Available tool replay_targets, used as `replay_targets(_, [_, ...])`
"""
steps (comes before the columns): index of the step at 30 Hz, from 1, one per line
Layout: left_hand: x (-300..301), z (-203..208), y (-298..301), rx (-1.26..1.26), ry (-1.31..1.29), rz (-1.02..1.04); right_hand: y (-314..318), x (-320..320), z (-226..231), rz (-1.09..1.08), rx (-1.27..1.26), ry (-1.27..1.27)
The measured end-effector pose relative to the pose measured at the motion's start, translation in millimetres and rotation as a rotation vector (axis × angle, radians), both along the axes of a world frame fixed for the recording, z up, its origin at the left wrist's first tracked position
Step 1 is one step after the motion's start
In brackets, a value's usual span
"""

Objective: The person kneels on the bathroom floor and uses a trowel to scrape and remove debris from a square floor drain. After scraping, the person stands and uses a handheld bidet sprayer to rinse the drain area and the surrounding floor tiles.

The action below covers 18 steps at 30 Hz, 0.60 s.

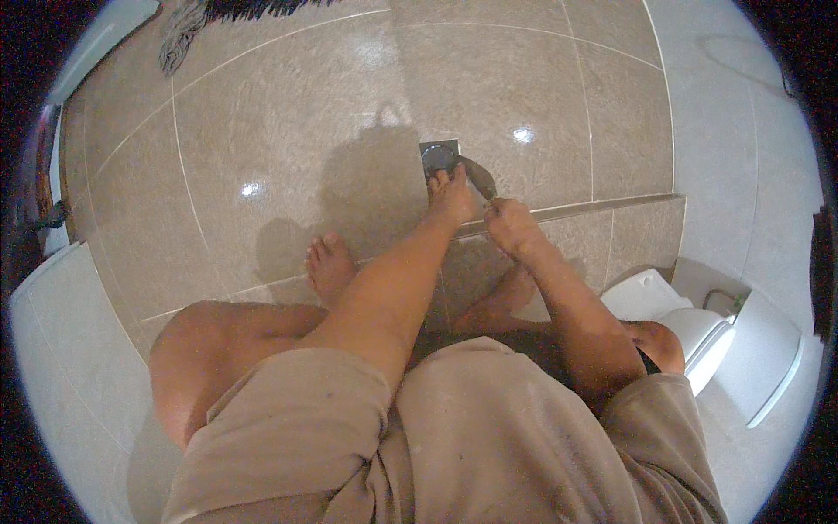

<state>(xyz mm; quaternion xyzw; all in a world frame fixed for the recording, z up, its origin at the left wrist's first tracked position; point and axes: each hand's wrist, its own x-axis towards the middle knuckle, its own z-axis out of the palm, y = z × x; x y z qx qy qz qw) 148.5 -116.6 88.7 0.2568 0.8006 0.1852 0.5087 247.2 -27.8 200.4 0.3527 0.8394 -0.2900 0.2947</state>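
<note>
Currently, the square floor drain [426,148] sits set into the tiled floor [288,166], ahead of the person and just beyond the raised tile step [602,208]. Its frame is dark and carries a round centre. Left hand [452,201]: fingers reach down to the near side of the drain; whether they grip or merely rest cannot be told. Right hand [511,225]: closed around the near end of a dark tool [479,177], whose elongated blade points to the drain's right edge. The exact kind of tool is unclear, as is whether its tip touches the frame.

Handling notes. The drain is probably metal: stiff, not easily broken, and slippery if wet. Its flush, thin rim appears to offer little purchase; fingertips suit an exposed edge better than the smooth face. The tool is likely light and rigid, with some flex possible toward the tip. Hold it by the near end, clear of the blade, with a firm wrap. Keep the left fingers out of line with the tip, since a slip could nick them.
</note>
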Motion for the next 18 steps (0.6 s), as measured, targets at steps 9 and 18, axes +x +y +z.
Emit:
replay_targets(9, [-2.0, -34.6, 4.5, 0.078, 0.084, 0.039, -22.8, -40.9, 16.6, 0.072, 0.015, -0.131])
replay_targets(18, [-14.1, -82.5, 10.3, 0.139, -0.17, 0.289, -37.5, -88.6, 44.6, 0.124, -0.05, -0.122])
